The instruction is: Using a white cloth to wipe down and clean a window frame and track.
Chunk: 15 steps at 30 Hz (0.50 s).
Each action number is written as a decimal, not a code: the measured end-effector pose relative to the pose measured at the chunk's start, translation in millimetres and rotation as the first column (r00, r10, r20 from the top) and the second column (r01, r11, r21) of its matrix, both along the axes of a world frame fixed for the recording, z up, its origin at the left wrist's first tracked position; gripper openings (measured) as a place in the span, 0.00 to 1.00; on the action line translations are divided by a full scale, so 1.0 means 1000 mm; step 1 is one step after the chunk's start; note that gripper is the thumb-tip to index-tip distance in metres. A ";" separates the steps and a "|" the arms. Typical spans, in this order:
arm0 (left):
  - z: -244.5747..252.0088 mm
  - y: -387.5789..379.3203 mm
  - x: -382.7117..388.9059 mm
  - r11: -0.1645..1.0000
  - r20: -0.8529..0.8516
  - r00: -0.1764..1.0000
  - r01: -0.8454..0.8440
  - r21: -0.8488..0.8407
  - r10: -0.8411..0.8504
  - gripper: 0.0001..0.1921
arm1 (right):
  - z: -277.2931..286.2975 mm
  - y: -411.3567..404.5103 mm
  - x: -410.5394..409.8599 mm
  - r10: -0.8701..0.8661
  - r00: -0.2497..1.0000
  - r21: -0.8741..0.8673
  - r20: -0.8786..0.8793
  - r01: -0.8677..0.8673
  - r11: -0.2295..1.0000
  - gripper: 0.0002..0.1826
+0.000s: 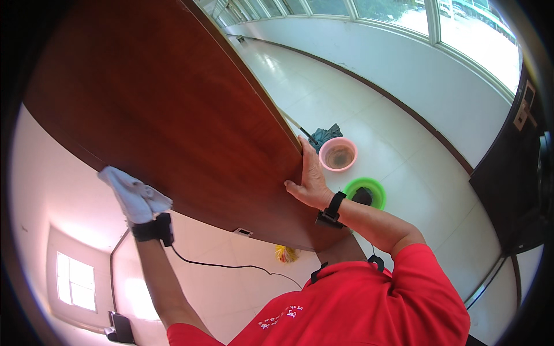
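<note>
A broad reddish-brown wooden door (181,116) stands open in front of me. My left hand (139,215) is covered by a pale cloth (125,186), which lies against the door's left edge; the fingers are hidden inside its folds. On the opposite side, my right hand (312,181) grasps the door's long edge. Its thumb rests on the brown face, while the other fingers reach round the edge and are partly hidden. A metal lock plate (243,232) shows on the door's lower edge.
Beyond the door, a pink basin (338,154) of murky water and a green basin (370,190) holding a dark cloth stand on the tiled floor (407,173). A mop (322,135) lies by the pink one. A yellow bristly thing (285,254) is below the door. A cable (225,264) trails from my left wrist.
</note>
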<state>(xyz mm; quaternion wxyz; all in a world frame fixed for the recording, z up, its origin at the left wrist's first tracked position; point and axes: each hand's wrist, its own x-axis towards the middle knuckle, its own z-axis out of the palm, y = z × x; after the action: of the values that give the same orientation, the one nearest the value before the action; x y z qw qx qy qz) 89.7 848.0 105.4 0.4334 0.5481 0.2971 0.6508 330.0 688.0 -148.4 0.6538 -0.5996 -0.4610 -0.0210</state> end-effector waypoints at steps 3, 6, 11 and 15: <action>-0.050 0.008 -0.013 0.999 -0.048 0.998 0.042 0.018 -0.041 0.33 | 0.002 -0.001 -0.002 -0.004 1.000 -0.003 0.000 0.004 1.000 0.59; -0.088 0.004 -0.012 0.999 -0.041 0.999 0.036 0.021 -0.035 0.24 | 0.001 -0.003 -0.003 -0.006 1.000 0.005 -0.008 0.006 1.000 0.59; -0.135 0.007 -0.023 0.994 -0.137 0.984 0.110 -0.015 -0.111 0.26 | 0.001 -0.003 -0.002 0.004 1.000 0.014 -0.019 -0.004 1.000 0.58; -0.149 0.012 -0.028 0.984 -0.180 0.968 0.163 -0.074 -0.174 0.33 | 0.003 -0.007 0.001 0.016 1.000 0.014 -0.010 -0.016 1.000 0.58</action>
<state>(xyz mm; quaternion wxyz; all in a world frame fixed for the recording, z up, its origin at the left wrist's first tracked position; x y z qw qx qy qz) 61.6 859.5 -44.0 0.4733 0.6169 0.3073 0.5487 330.7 681.1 -145.8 0.6604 -0.5915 -0.4622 -0.0160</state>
